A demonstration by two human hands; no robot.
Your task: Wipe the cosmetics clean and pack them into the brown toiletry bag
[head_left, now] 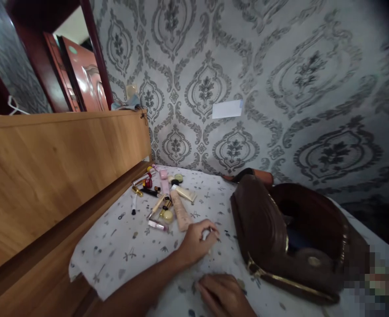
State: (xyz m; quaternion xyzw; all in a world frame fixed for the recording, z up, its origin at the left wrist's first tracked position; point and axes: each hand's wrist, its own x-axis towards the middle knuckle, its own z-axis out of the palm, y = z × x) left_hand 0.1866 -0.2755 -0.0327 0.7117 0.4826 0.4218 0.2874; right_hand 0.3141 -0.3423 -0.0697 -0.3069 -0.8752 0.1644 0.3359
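Note:
My left hand (197, 241) is over the patterned cloth, its wrist bent and its thumb and forefinger curled into a loop; anything inside it cannot be made out. Just beyond its knuckles lies a beige squeeze tube (180, 210). Nearer to me, my right hand (226, 294) rests low with its fingers curled together, and its palm side is hidden. A brown handbag (260, 215) stands to the right of both hands with its zip undone, showing a dark inside. A cream tube with a white cap (185, 193) lies farther off.
Several cosmetics are spread left of centre, among them a pink-and-white lip tube (158, 226), a round yellowish jar (167, 216) and a red jar (147, 182). A wooden board (65, 154) borders the left side. The wallpapered wall (207, 88) rises behind.

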